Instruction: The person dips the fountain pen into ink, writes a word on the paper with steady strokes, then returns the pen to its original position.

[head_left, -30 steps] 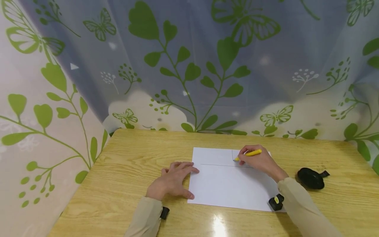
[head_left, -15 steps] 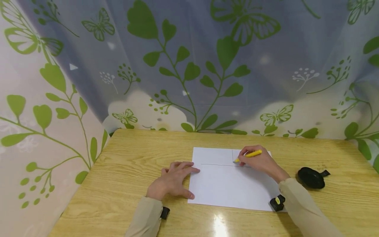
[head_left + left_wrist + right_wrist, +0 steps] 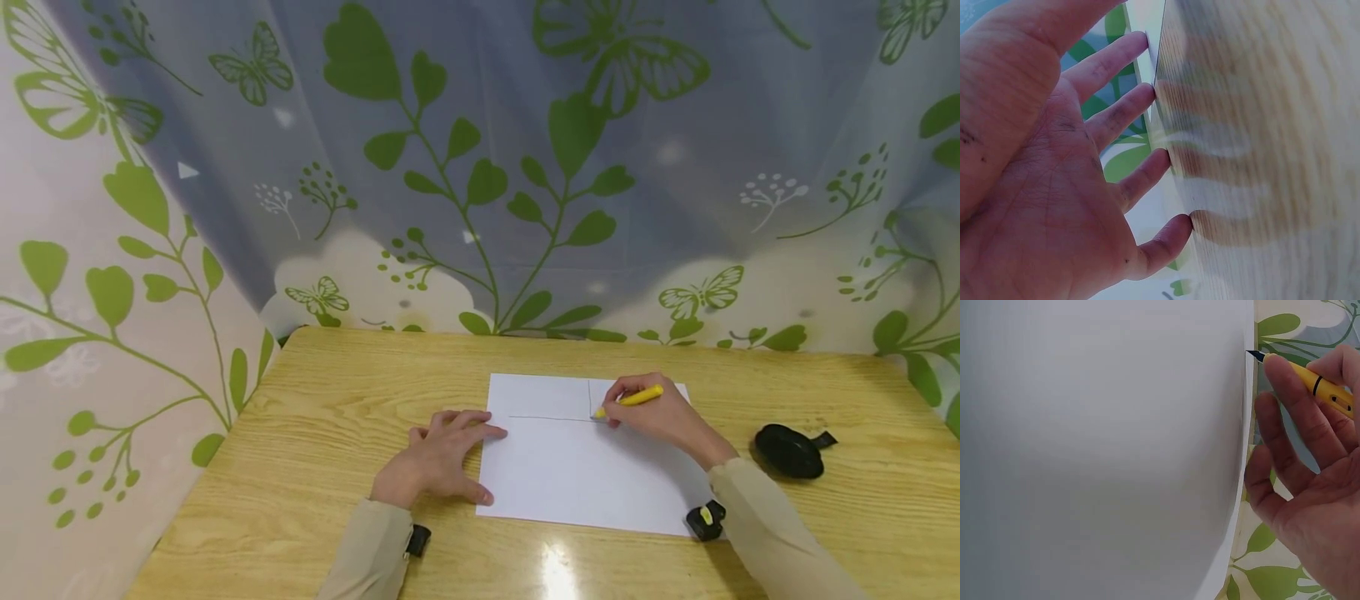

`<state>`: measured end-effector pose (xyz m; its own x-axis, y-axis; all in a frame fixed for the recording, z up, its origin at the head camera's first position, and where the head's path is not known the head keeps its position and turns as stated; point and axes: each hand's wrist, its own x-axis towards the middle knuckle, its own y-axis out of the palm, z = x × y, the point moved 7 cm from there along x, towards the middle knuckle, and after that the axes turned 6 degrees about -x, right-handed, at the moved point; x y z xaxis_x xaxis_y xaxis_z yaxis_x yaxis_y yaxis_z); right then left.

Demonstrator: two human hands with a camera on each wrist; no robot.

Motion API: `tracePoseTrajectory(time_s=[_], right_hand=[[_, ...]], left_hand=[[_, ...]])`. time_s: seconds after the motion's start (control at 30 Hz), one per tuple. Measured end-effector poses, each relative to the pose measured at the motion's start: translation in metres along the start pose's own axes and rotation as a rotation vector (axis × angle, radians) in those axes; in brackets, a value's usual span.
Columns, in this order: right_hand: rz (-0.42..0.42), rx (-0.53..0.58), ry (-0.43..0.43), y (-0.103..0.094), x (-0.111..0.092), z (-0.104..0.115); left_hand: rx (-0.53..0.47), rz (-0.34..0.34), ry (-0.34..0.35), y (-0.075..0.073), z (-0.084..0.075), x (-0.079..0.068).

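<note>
A white sheet of paper (image 3: 555, 467) lies on the wooden table, bearing a long horizontal line and a shorter vertical one that comes down to it. My right hand (image 3: 660, 415) pinches a yellow fountain pen (image 3: 637, 396), its nib at the paper where the two lines meet. In the right wrist view the dark nib shows at the end of the yellow pen (image 3: 1300, 374). My left hand (image 3: 435, 458) is spread at the sheet's left edge, some fingertips and the thumb on the paper. The left wrist view shows the left hand's fingers (image 3: 1125, 115) extended, fingertips down at the surface.
A black oval dish-like object with a short strap (image 3: 787, 451) sits on the table (image 3: 300, 500) right of the right forearm. Each wrist wears a small black device, the right one (image 3: 706, 521) over the paper's lower right corner. A leaf-patterned curtain (image 3: 480, 167) stands behind the table.
The right hand and pen have moved slightly toward the person, lengthening the vertical line down to the horizontal one. The left hand has stayed in place.
</note>
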<state>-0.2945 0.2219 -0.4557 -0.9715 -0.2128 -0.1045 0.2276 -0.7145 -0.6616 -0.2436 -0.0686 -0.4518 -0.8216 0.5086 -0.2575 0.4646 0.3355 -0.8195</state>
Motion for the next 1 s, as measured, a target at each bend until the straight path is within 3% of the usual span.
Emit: tracePoseTrajectory(time_s=[0.6, 1.0], right_hand=[[0.094, 0.021, -0.020, 0.007, -0.006, 0.001], [0.156, 0.045, -0.115, 0.012, -0.012, 0.009]], left_hand=[[-0.016, -0.002, 0.000, 0.000, -0.002, -0.003], [-0.010, -0.001, -0.001, 0.000, -0.001, -0.003]])
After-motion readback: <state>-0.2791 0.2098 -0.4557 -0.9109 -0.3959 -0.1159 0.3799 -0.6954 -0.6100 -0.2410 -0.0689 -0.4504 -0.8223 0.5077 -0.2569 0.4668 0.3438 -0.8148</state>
